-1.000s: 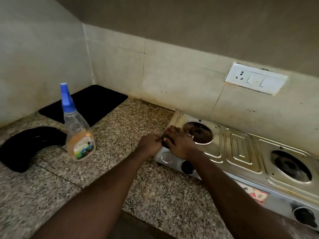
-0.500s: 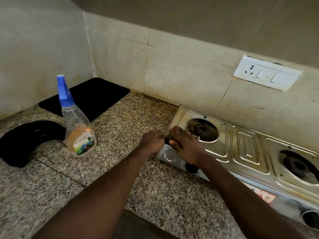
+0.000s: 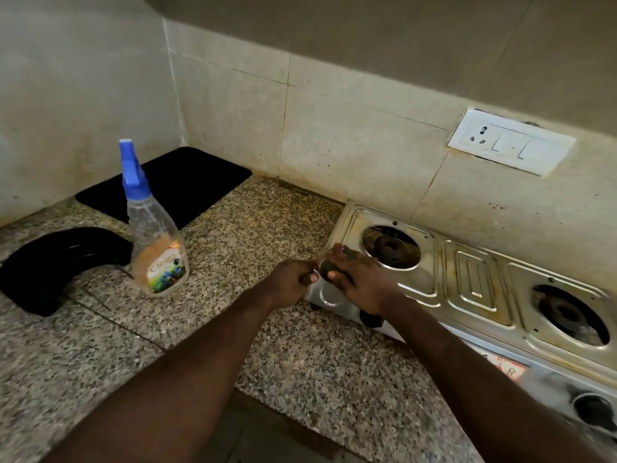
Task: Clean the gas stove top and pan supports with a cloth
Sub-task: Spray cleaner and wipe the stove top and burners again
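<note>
Fingers of the right hand curl over a small dark green cloth, thumb tucked beneath, and press it down on the left front corner of the gas stove. Only a little of the cloth shows between thumb and fingers.

Just at nine o'clock of it, knuckles almost touching the right hand, the left hand is balled against the stove's left edge, thumb forward. Whether it grips the rim or merely braces there I cannot tell.

At one o'clock from the hands sits the left burner, bare in its round opening, its steel surround stained brown. The right burner lies at three o'clock, well apart, beyond a ribbed middle panel. A black knob shows on the front face at five o'clock, under the right wrist.

The stove rests on a speckled granite counter. At nine o'clock stands a clear spray bottle with a blue nozzle, upright; a black curved object lies just beside it, farther out. A black mat lies at ten o'clock in the corner. A white switch plate is on the tiled wall at two o'clock.
</note>
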